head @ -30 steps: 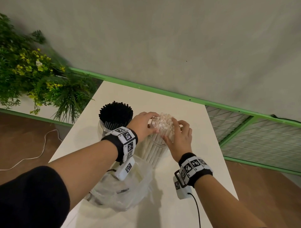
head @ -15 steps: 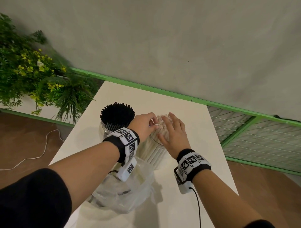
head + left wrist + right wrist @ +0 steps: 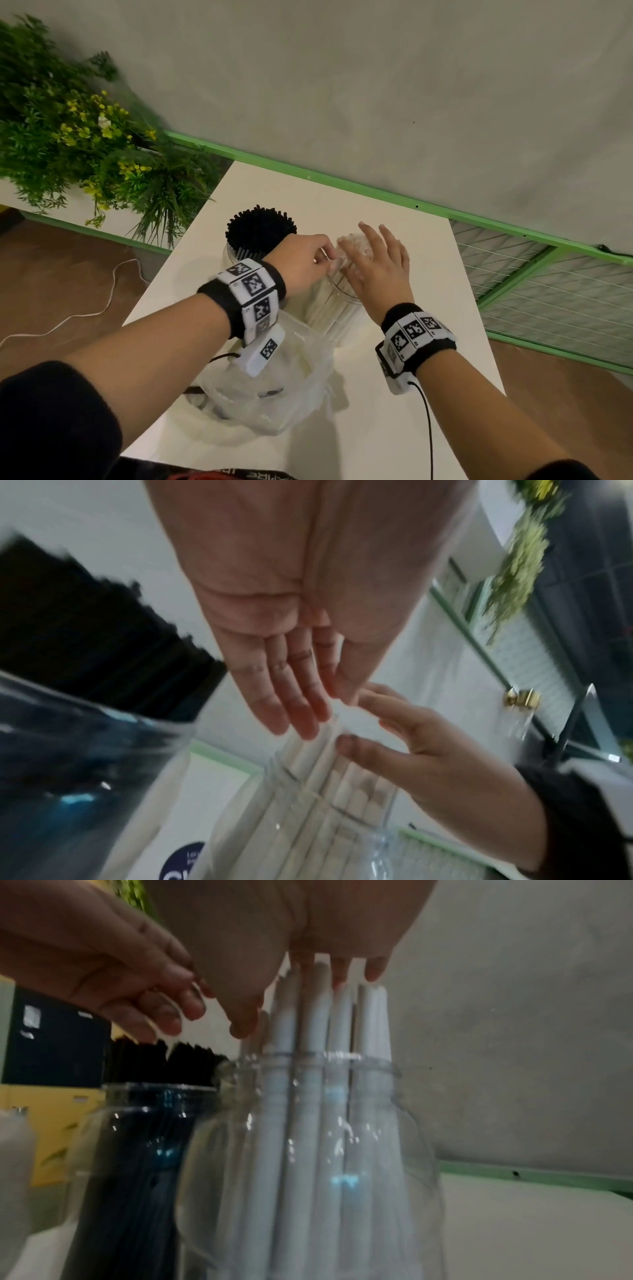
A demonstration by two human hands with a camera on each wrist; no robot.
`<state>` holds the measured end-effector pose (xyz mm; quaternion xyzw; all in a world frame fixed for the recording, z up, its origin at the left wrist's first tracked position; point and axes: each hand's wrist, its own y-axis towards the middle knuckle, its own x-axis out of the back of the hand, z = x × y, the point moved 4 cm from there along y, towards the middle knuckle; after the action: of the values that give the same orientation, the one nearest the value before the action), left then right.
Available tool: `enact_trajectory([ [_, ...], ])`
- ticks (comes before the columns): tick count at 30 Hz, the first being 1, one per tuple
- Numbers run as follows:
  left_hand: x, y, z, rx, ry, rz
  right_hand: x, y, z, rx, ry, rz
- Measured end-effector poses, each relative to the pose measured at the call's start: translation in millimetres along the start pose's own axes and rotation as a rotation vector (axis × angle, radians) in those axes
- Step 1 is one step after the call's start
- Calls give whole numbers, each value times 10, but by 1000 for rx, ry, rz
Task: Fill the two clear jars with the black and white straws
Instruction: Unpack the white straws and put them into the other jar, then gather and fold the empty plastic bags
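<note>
Plain grey wall, green rail, white table, leafy plant, brown floor

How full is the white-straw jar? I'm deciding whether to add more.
Full: white straws pack the clear jar wall to wall and stick up past its rim, under the flat right hand.

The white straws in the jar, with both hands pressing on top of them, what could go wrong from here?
1. The right hand lies flat on the white straws, whose tips stand uneven; pressing hard may bend the taller ones.
2. The left hand pushes sideways at the rim of the clear jar, so the light jar could tip toward the black straws beside it.
</note>
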<state>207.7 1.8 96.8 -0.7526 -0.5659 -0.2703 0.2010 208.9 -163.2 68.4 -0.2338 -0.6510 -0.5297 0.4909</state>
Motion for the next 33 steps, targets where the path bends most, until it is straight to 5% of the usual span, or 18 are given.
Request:
enact_trajectory([
  [5, 368, -578, 277, 1, 24, -46, 301, -388, 145, -28, 419, -148],
  [9, 595, -1068, 844, 174, 161, -204, 63, -921, 281, -259, 584, 168],
  [12, 556, -1346, 1339, 499, 210, -189, -257, -1251, 289, -536, 671, 366],
  [16, 247, -1570, 1530, 746, -313, -94, -538, -1555, 435, -1012, 1095, 771],
  [20, 130, -1624, 1377, 699, -585, -152, -496, -1575, 569, -1178, 1405, 752],
  [24, 170, -1664, 1305, 704, -694, -155, -419, -1509, 590, -1195, 1513, 654],
  [28, 235, -1665, 1241, 605, -676, -182, -245, -1366, 663, -1036, 1493, 591],
  [33, 325, -1632, 1123, 432, -498, -312, -87, -1171, 657, -690, 1018, 520],
])
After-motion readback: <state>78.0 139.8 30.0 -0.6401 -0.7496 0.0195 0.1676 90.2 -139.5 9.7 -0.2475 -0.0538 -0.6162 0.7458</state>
